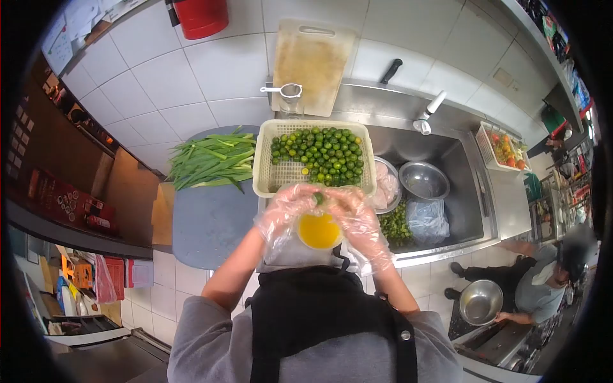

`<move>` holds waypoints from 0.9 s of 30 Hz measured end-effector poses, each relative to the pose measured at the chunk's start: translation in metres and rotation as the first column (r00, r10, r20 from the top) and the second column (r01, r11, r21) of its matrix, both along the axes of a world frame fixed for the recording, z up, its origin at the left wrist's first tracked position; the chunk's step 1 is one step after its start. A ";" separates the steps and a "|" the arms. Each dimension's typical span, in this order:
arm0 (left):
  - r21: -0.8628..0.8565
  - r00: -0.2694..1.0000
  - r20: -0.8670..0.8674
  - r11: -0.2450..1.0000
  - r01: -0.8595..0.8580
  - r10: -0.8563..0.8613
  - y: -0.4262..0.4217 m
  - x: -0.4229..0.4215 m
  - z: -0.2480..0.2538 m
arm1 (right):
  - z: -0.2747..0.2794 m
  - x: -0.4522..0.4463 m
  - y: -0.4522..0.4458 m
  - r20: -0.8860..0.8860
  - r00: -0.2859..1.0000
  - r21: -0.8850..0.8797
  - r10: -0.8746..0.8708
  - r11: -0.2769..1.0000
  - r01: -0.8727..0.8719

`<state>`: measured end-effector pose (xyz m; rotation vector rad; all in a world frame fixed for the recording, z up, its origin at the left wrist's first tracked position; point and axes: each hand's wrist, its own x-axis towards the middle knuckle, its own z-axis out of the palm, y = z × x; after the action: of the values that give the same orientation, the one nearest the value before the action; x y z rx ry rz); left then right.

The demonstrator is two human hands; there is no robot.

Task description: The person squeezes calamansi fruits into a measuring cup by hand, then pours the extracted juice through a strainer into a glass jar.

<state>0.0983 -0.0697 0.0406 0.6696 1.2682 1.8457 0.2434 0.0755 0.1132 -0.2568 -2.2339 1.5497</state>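
Both my hands wear clear, loose plastic gloves and meet just in front of the cream basket (260, 169). My left hand (290, 205) is closed, with a small green citrus fruit (318, 198) at its fingertips. Close beside it, the fingers of my right hand (355, 212) are curled; what they grip, if anything, is hidden. Directly below the hands is a bowl of yellow-orange juice (319, 231). Many small green citrus fruits (325, 150) fill most of the basket, and a yellow cut face (305, 171) shows among them.
Long green leaves (214, 156) lie on a grey board (211, 223) at left. The sink (469, 217) at right holds a metal bowl (426, 181), pale meat (386, 185), squeezed green peels (397, 226) and a plastic bag (428, 222). Another person (543, 281) holds a metal bowl at lower right.
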 end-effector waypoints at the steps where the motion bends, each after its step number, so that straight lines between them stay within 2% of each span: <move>1: -0.007 0.999 0.015 0.999 -0.031 0.031 -0.002 0.004 -0.001 | 0.003 -0.004 -0.004 -0.078 0.997 0.225 0.002 0.974 0.016; 3: -0.037 0.997 -0.036 0.997 -0.066 0.065 -0.004 0.008 -0.006 | -0.007 -0.013 -0.007 -0.092 0.996 0.237 0.010 0.972 0.012; 5: -0.113 0.986 -0.122 0.985 -0.130 0.116 -0.004 0.012 -0.016 | -0.015 -0.018 -0.009 0.020 0.999 0.247 0.030 0.969 -0.034; 6: -0.133 0.987 -0.037 0.979 -0.157 0.153 -0.002 0.015 -0.023 | -0.026 -0.019 -0.006 -0.028 0.999 0.301 0.043 0.953 -0.033; 7: -0.136 0.988 -0.027 0.979 -0.155 0.153 -0.003 0.018 -0.026 | -0.038 -0.019 -0.005 -0.018 0.999 0.300 0.043 0.953 -0.035; 9: -0.176 0.990 -0.008 0.974 -0.143 0.143 -0.002 0.022 -0.024 | -0.055 -0.017 -0.001 0.024 0.998 0.084 0.054 0.995 -0.056; 10: -0.176 0.990 -0.002 0.975 -0.139 0.141 -0.001 0.026 -0.019 | -0.059 -0.016 0.001 0.031 0.998 0.085 0.051 0.995 -0.054; 12: -0.327 0.928 -0.343 0.909 -0.260 0.143 -0.001 0.034 -0.007 | -0.062 -0.012 0.001 0.106 0.994 0.346 0.028 0.936 -0.063; 13: -0.330 0.930 -0.339 0.909 -0.256 0.139 0.000 0.035 -0.006 | -0.062 -0.011 0.002 0.111 0.994 0.344 0.025 0.937 -0.062; 15: -0.399 0.906 -0.422 0.890 -0.221 0.035 0.001 0.036 -0.004 | -0.058 -0.010 0.002 0.088 0.991 0.508 0.101 0.851 -0.131; 16: -0.400 0.905 -0.425 0.890 -0.218 0.030 0.001 0.035 -0.007 | -0.062 -0.010 0.003 0.084 0.992 0.507 0.096 0.853 -0.126; 18: -0.299 0.932 -0.362 0.944 -0.142 0.026 0.000 0.032 -0.020 | -0.070 -0.008 0.004 0.063 0.993 0.575 0.097 0.810 -0.115; 19: -0.301 0.931 -0.364 0.944 -0.135 0.017 -0.001 0.030 -0.030 | -0.069 -0.008 0.005 0.061 0.994 0.572 0.088 0.813 -0.107; 21: -0.256 0.995 -0.093 0.965 -0.058 0.035 -0.002 0.029 -0.038 | -0.067 -0.007 0.006 0.312 0.943 0.132 0.114 0.978 -0.162; 22: -0.261 0.995 -0.095 0.964 -0.050 0.026 -0.003 0.029 -0.036 | -0.072 -0.007 0.007 0.310 0.945 0.127 0.108 0.980 -0.154; 23: -0.226 0.996 -0.081 0.973 -0.046 0.029 -0.005 0.030 -0.033 | -0.080 -0.007 0.008 0.193 0.966 -0.122 0.174 0.981 -0.152; 24: -0.188 0.997 -0.065 0.981 -0.043 0.031 -0.005 0.030 -0.029 | -0.082 -0.006 0.008 0.061 0.977 -0.359 0.206 0.918 -0.171; 25: -0.191 0.998 -0.064 0.981 -0.035 0.023 -0.005 0.029 -0.034 | -0.083 -0.005 0.010 0.061 0.978 -0.362 0.199 0.918 -0.164; 27: -0.262 0.968 -0.252 0.963 -0.064 -0.005 -0.005 0.027 -0.043 | -0.082 -0.004 0.013 0.147 0.975 -0.191 0.168 0.972 -0.139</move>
<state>0.1253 -0.0749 -0.0027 0.7531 1.6668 1.6064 0.2391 0.0883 0.0309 -0.2756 -2.2846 1.8789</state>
